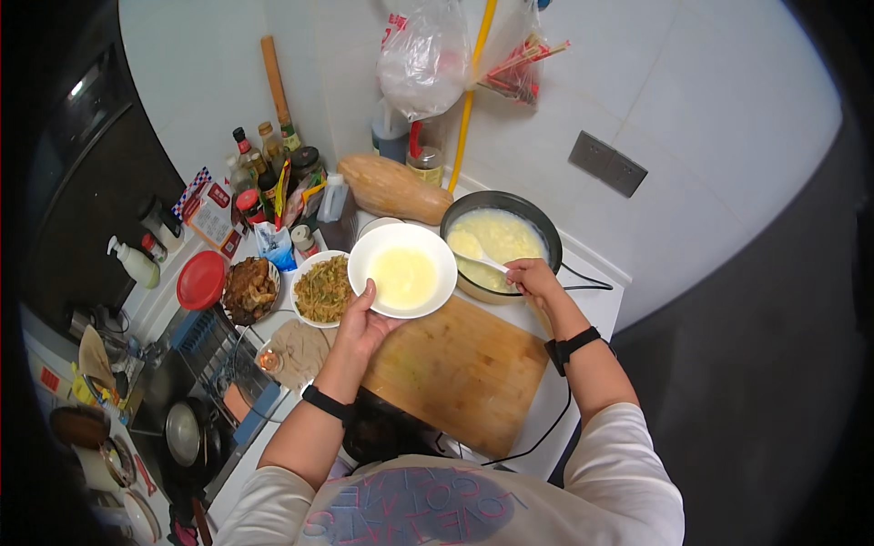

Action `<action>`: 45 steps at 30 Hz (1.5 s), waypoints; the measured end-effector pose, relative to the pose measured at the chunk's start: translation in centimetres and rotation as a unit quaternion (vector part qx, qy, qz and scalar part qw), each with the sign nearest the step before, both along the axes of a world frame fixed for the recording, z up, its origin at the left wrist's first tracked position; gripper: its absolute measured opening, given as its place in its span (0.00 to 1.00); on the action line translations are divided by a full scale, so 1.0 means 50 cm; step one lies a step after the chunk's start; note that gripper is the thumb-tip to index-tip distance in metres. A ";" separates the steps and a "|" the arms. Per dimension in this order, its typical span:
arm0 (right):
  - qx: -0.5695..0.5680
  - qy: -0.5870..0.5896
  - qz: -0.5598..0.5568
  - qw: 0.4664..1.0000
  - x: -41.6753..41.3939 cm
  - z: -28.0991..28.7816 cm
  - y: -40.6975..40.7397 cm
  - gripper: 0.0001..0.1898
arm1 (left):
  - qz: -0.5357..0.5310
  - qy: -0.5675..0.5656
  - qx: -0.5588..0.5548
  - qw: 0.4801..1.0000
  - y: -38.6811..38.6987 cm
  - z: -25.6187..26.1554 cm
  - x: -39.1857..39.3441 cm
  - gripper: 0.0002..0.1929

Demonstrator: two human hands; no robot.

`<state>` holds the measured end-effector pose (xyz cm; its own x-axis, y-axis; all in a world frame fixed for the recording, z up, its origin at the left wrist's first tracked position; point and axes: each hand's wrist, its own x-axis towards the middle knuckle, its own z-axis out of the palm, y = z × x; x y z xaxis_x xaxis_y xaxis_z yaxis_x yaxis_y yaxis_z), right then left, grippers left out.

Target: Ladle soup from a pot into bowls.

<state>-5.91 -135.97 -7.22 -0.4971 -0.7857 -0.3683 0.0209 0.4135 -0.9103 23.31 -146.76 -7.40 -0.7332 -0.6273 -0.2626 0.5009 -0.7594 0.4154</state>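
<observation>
My left hand (369,324) holds a white bowl (444,273) by its near rim, thumb on top; pale yellow soup (403,276) lies in it. In my right hand (532,276) is the handle of a white ladle (488,262), whose scoop is full of yellow, lumpy food above the round electric pot (556,239). The pot holds more of this yellowish, soupy food. The bowl is left of the pot, partly above a wooden cutting board (464,368). A white bowl of shredded food (321,288) stands left of the held bowl, its right edge hidden.
Farther left are a plate of browned meat (250,290) and a red lid (201,280). A large squash (392,189), sauce bottles (271,147) and a plastic jug (334,211) stand behind. A black cord (556,416) runs by the board; plastic bags (427,61) hang above.
</observation>
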 end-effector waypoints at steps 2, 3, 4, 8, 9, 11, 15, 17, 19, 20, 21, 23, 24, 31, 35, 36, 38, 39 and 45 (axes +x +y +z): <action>-0.014 0.024 -0.015 0.999 -0.004 0.007 0.008 0.08 | -0.009 0.004 0.000 1.000 0.000 -0.001 -0.010 0.27; -0.014 0.025 -0.017 0.999 -0.008 0.013 0.012 0.08 | -0.016 0.006 0.001 1.000 0.001 -0.002 -0.016 0.28; -0.020 0.029 -0.025 0.999 -0.012 0.019 0.016 0.08 | -0.018 0.008 0.002 1.000 0.002 -0.005 -0.023 0.28; -0.021 0.060 -0.037 0.997 -0.028 0.058 0.036 0.08 | -0.039 0.017 0.010 0.999 0.006 -0.015 -0.052 0.26; -0.019 0.063 -0.038 0.997 -0.030 0.072 0.042 0.08 | -0.045 0.023 0.017 0.999 0.008 -0.017 -0.060 0.24; -0.031 0.089 -0.031 0.995 -0.034 0.099 0.055 0.09 | -0.057 0.035 0.022 0.998 0.010 -0.020 -0.079 0.23; -0.053 0.087 -0.026 0.994 -0.013 0.173 0.086 0.09 | -0.080 0.054 0.005 0.995 0.021 -0.018 -0.113 0.26; -0.039 0.090 -0.010 0.995 0.011 0.204 0.094 0.10 | -0.078 0.063 0.018 0.995 0.023 -0.018 -0.123 0.25; -0.026 0.092 0.005 0.995 0.035 0.215 0.102 0.10 | -0.077 0.070 0.031 0.994 0.024 -0.021 -0.132 0.23; -0.027 0.130 0.021 0.991 0.052 0.213 0.104 0.10 | -0.084 0.073 0.038 0.993 0.024 -0.023 -0.135 0.24; -0.028 0.170 0.032 0.985 0.063 0.209 0.113 0.10 | -0.094 0.076 0.044 0.992 0.027 -0.022 -0.141 0.24; -0.026 0.259 0.066 0.963 0.067 0.175 0.134 0.10 | -0.095 0.073 0.040 0.992 0.033 -0.019 -0.148 0.24; -0.062 0.437 0.092 0.893 0.086 0.172 0.140 0.10 | -0.093 0.067 0.034 0.993 0.034 -0.018 -0.147 0.23; -0.108 0.675 0.100 0.723 0.125 0.177 0.135 0.12 | -0.080 0.056 0.039 0.994 0.032 -0.029 -0.133 0.23; -0.146 0.608 0.104 0.774 0.108 0.143 0.130 0.12 | -0.077 0.037 0.007 0.996 0.030 -0.021 -0.122 0.26; -0.147 0.608 0.105 0.773 0.097 0.137 0.128 0.12 | -0.076 0.032 0.004 0.997 0.031 -0.017 -0.120 0.26; -0.044 0.277 0.002 0.960 0.062 0.130 0.124 0.10 | -0.073 0.033 0.002 0.997 0.026 -0.006 -0.115 0.26; -0.043 0.275 0.001 0.960 0.034 0.118 0.125 0.10 | -0.074 0.031 0.001 0.997 0.026 -0.004 -0.110 0.26; 0.141 0.615 0.108 0.768 -0.058 0.119 0.105 0.12 | -0.054 0.044 0.003 0.998 0.009 -0.019 -0.077 0.26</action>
<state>-8.80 -130.73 -1.24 -0.4745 -0.8740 0.1042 -0.8802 0.4707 -0.0601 19.48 -146.33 -8.35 -0.8169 -0.5417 -0.1983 0.4499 -0.8135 0.3685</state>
